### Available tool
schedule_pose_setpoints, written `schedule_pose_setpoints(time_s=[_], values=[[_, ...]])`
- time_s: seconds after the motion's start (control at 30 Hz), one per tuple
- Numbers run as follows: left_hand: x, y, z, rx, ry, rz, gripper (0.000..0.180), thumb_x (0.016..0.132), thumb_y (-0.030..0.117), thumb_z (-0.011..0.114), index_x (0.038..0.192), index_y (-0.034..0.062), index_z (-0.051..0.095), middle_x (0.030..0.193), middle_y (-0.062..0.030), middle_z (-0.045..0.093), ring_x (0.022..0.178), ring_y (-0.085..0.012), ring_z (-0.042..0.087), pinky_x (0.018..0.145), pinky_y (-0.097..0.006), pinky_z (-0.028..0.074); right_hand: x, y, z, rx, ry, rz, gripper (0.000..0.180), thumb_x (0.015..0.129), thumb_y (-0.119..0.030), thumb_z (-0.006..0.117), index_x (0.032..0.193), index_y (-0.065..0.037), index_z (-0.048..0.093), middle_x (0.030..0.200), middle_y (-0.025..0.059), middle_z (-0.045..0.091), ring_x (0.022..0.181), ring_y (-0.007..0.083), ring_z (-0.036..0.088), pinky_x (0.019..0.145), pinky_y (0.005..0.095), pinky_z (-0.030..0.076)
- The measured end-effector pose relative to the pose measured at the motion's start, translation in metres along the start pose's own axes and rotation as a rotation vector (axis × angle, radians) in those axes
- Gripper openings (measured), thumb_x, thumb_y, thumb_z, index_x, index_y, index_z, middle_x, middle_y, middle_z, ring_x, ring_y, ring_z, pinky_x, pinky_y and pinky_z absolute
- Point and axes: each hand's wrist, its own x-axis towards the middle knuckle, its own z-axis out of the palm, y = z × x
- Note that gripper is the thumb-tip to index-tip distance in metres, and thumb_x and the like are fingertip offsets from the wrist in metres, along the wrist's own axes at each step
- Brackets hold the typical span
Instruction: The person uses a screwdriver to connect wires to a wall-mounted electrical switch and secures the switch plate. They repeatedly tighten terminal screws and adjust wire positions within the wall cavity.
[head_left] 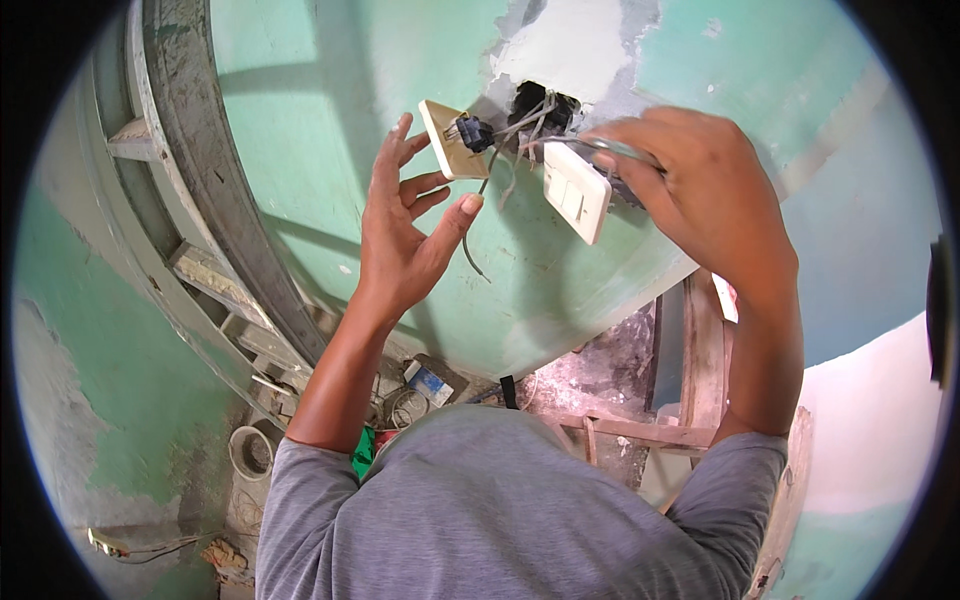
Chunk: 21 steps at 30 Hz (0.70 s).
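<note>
A cream wall plate point(438, 142) with a dark module point(474, 133) on its back hangs by grey wires point(530, 122) from a rough hole point(545, 108) in the green wall. My left hand point(405, 225) is beside it, fingers spread at its left and lower edges, thumb near a loose dark wire point(468, 250). Whether the fingertips touch the plate is hard to tell. My right hand point(700, 185) grips a slim grey metal tool point(625, 150), its exact kind unclear. Its tip is among the wires, just above a cream switch plate point(577, 192) that hangs tilted.
A worn ladder point(205, 190) leans along the left. Below lie a round bucket point(252, 452), a blue-and-white box point(428, 383) and coiled wire on the floor. Wooden framing point(703, 350) stands at lower right. A cord with a plug point(108, 543) is at lower left.
</note>
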Motion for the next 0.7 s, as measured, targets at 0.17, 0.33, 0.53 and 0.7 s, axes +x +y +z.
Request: schedule_pose_setpoints(time_s=[0.17, 0.33, 0.53, 0.7], values=[[0.011, -0.004, 0.008, -0.066, -0.043, -0.01, 0.085, 0.102, 0.014, 0.069, 0.166, 0.0008, 0.016, 0.156, -0.0279, 0.045, 0.113, -0.0277, 0.07, 0.096, -0.039, 0.059, 0.019, 0.006, 0.018, -0.068, 0.013, -0.075, 0.016, 0.092, -0.021, 0.068, 0.101, -0.011, 0.078, 0.088, 0.0123, 0.073, 0.085, 0.0352, 0.071, 0.077, 0.0462, 0.056], [0.013, -0.001, 0.007, -0.002, -0.106, -0.031, 0.08, 0.109, 0.017, 0.06, 0.168, 0.0008, 0.009, 0.158, -0.025, 0.045, 0.115, -0.0182, 0.065, 0.098, -0.033, 0.054, 0.029, 0.007, 0.031, -0.049, 0.025, -0.083, 0.013, 0.089, -0.017, 0.068, 0.092, -0.008, 0.077, 0.088, 0.0142, 0.073, 0.084, 0.0362, 0.072, 0.075, 0.0468, 0.057], [0.015, -0.004, 0.009, 0.071, -0.044, 0.006, 0.079, 0.107, 0.014, 0.062, 0.167, -0.0021, 0.013, 0.105, -0.0117, 0.07, 0.074, -0.0085, 0.052, 0.068, -0.027, 0.051, 0.038, 0.013, 0.039, -0.121, 0.018, -0.096, 0.01, 0.085, -0.012, 0.068, 0.086, -0.005, 0.075, 0.084, 0.0168, 0.073, 0.081, 0.0366, 0.073, 0.071, 0.0455, 0.058], [0.015, -0.006, 0.008, 0.084, -0.042, -0.003, 0.079, 0.107, 0.015, 0.062, 0.167, -0.0029, 0.012, 0.098, -0.0097, 0.069, 0.073, -0.0082, 0.051, 0.067, -0.026, 0.049, 0.042, 0.012, 0.043, -0.089, -0.016, -0.094, 0.008, 0.081, -0.009, 0.068, 0.083, -0.005, 0.075, 0.08, 0.0176, 0.073, 0.077, 0.0351, 0.075, 0.07, 0.0444, 0.059]])
